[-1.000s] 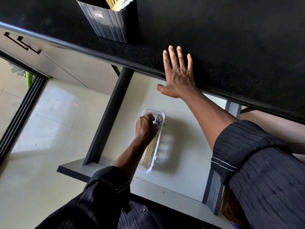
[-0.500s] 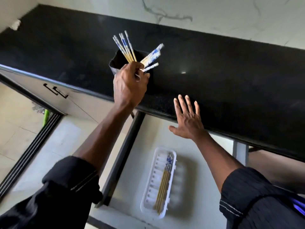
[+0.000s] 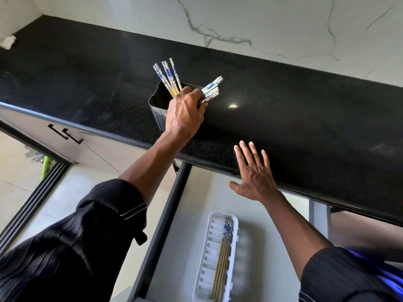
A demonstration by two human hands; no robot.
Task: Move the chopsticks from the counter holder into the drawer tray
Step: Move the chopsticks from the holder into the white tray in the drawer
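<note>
Reaching left hand [image 3: 185, 114] into holder [image 3: 157, 105], fingers closing on chopsticks [image 3: 169, 78] standing upright just beyond knuckles; grip not certain. Right hand [image 3: 254, 175] spread flat on counter edge [image 3: 305, 136]. Tray [image 3: 210, 245] below right wrist, lengthwise, some pairs laid.

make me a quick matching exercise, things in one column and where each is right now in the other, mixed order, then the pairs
Things
1. left hand
2. right hand
3. white tray
4. black holder

Places
A. in the open drawer
B. flat on the counter edge
C. standing on the black counter
D. at the holder's mouth, among the chopsticks

Pairs: 1-D, 2-B, 3-A, 4-C
</note>
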